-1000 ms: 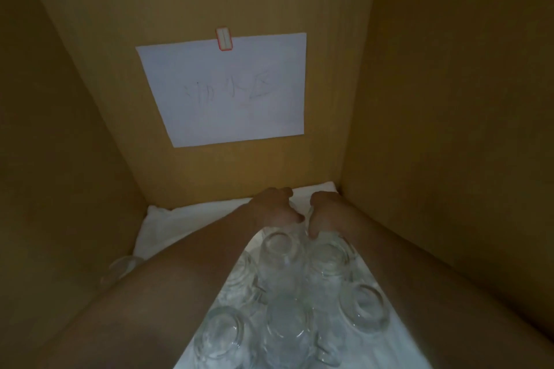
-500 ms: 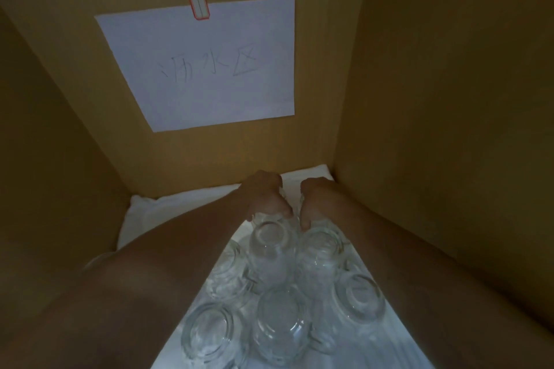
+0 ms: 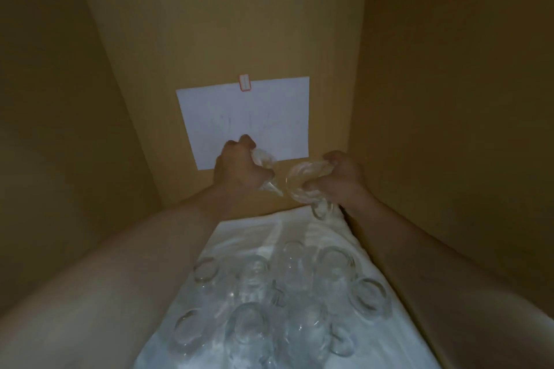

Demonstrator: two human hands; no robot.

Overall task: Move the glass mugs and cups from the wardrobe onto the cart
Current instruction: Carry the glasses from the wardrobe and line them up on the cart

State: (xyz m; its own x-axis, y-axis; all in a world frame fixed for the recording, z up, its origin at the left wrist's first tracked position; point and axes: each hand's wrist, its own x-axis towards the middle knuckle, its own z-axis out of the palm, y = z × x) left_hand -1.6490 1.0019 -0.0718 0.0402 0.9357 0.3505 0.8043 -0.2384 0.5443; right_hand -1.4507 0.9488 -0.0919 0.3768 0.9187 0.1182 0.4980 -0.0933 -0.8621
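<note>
Glass mugs point(image 3: 269, 305) stood crowded together on a white cloth point(image 3: 239, 237) covering the wardrobe point(image 3: 449, 99) floor, filling the near part between both forearms. Largest to smallest: wardrobe walls, plain brown, on three sides; the cloth; a white paper sheet point(image 3: 254, 117) on the back wall, held by a small red-edged clip point(image 3: 244, 86), its writing too faint to read. Left hand point(image 3: 236, 171) was raised above the cloth in front of the sheet, fingers curled round one glass point(image 3: 263, 171), which was blurred. Right hand point(image 3: 338, 180) was raised beside it, near the right wall, fingers curled round a second glass point(image 3: 302, 181) tilted with its open mouth toward the camera. The two held glasses were close together, clear of the cloth.
</note>
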